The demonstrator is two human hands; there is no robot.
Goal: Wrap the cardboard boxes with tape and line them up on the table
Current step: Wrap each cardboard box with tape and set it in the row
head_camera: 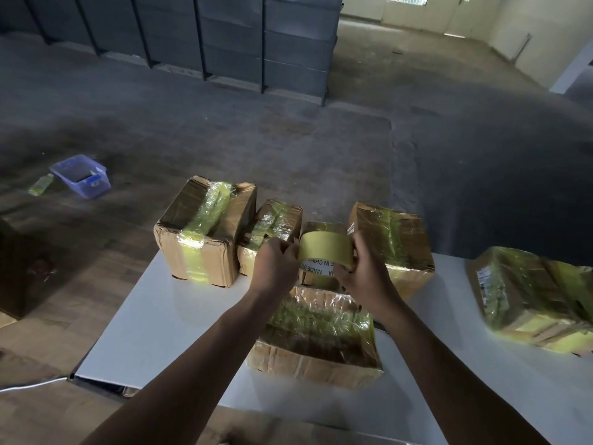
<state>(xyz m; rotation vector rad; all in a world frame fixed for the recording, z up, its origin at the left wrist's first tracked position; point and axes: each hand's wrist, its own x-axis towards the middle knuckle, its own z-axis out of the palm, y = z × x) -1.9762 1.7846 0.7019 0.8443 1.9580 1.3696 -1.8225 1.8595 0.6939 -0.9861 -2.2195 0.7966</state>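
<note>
While a roll of yellow packing tape (pixel 324 248) is held above the white table (pixel 144 316), its right side is gripped by the right hand (pixel 362 271) and its left edge is pinched by the left hand (pixel 276 264). Taped cardboard boxes (pixel 205 232) are seen behind, beneath and beside the roll.

Near box (pixel 316 345) on table (pixel 150 322), directly before me. Behind it, row of four boxes (pixel 205 232) along far edge. Side box (pixel 526 293) at 2 o'clock. Floor (pixel 192 139) at 10 o'clock: bin (pixel 80 176), bottle (pixel 41 184) just left.
</note>
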